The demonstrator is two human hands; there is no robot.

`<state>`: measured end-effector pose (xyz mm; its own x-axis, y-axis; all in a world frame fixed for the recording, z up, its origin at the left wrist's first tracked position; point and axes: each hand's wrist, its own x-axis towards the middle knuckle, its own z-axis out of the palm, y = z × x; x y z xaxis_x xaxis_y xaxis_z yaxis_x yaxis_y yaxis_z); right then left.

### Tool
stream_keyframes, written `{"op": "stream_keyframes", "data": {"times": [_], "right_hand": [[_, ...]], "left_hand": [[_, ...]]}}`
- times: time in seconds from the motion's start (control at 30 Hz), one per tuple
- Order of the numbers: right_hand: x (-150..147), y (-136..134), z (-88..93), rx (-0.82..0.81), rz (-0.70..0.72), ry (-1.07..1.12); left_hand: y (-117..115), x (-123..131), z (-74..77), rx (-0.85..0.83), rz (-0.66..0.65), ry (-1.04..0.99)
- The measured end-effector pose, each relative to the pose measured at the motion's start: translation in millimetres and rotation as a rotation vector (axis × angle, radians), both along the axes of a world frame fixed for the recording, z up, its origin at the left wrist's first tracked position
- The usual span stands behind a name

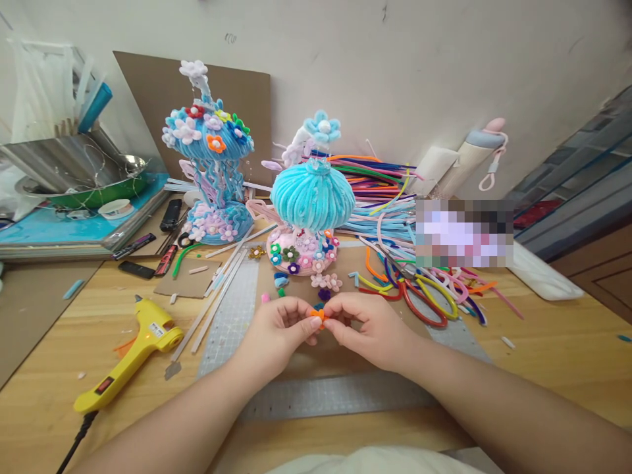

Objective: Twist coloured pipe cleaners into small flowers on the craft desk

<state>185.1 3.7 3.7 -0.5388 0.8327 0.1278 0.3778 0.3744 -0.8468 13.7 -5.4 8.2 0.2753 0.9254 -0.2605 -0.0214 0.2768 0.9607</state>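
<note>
Between the fingertips of my left hand (279,329) and my right hand (370,326) is a small orange pipe-cleaner flower (320,316). Both hands are closed in a pinch on it, above a brown cardboard sheet (345,365). Just beyond them lie a dark purple flower (324,295) and pale pink flowers (326,280). Farther back stands a turquoise pipe-cleaner jellyfish (313,196) on a pink base with small flowers. To its left is a blue jellyfish (210,141) dotted with coloured flowers.
A yellow glue gun (143,349) lies at left, its cord running to the front edge. Scissors (424,299) with red and yellow handles rest at right among loose pipe cleaners (380,217). White glue sticks (217,296), a grey cutting mat (336,398) and a metal bowl (133,164) are around.
</note>
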Motion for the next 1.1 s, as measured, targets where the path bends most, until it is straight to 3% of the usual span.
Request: {"op": "stream_keyframes", "data": {"times": [0.1,0.2,0.47,0.6,0.8,0.93,1.1], "right_hand": [[0,0,0.1,0.109,-0.019,-0.012],[-1,-1,-0.6,0.106,-0.031,-0.009],[-3,0,-6.6,-0.107,-0.049,0.103],[-2,0,-5.8,-0.132,-0.033,0.128],[5,2,3.5,-0.182,0.113,0.117],[9,3,5.6,-0.087,0.185,0.062],[8,3,1.6,0.236,0.121,0.006]], "left_hand": [[0,-1,-0.8,-0.029,-0.027,-0.016],[1,-1,-2.7,-0.045,-0.049,-0.030],[1,-4,-8.0,-0.068,-0.124,-0.087],[3,-7,-11.8,-0.103,-0.176,-0.124],[3,-8,-1.4,-0.118,-0.226,-0.089],[2,-9,0.7,-0.150,-0.221,-0.117],[1,-8,-4.1,-0.195,-0.169,-0.231]]}}
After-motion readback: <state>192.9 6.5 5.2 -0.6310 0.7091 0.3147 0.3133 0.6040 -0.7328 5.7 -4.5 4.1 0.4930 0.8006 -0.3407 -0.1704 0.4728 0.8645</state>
